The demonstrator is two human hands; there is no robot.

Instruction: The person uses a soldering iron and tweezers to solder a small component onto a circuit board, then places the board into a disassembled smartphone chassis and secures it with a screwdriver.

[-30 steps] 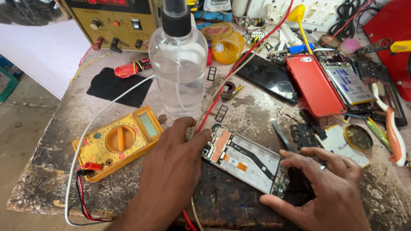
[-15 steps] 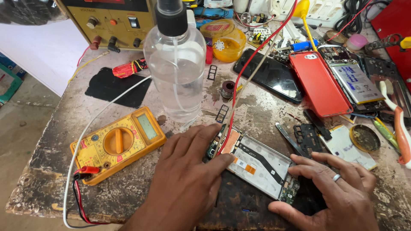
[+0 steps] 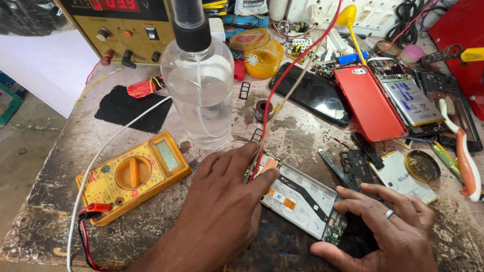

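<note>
Phone (image 3: 302,199): we see it opened, lying flat on the bench (image 3: 302,133) between our hands.
Handling: we judge it light, stiff, fragile; take its edges.
Left hand (image 3: 222,201): fingers pinch a red lead (image 3: 282,85) at its top corner.
Right hand (image 3: 385,229): fingers spread, pressing its lower end.
Beside: meter (image 3: 133,176), bottle (image 3: 199,80).

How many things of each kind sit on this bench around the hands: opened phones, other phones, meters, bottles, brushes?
Opened phones: 2, one under the left hand and right hand, at, and one at
Other phones: 2, red and black
Meters: 1, yellow
Bottles: 1, clear
Brushes: 1
Total: 7
</note>
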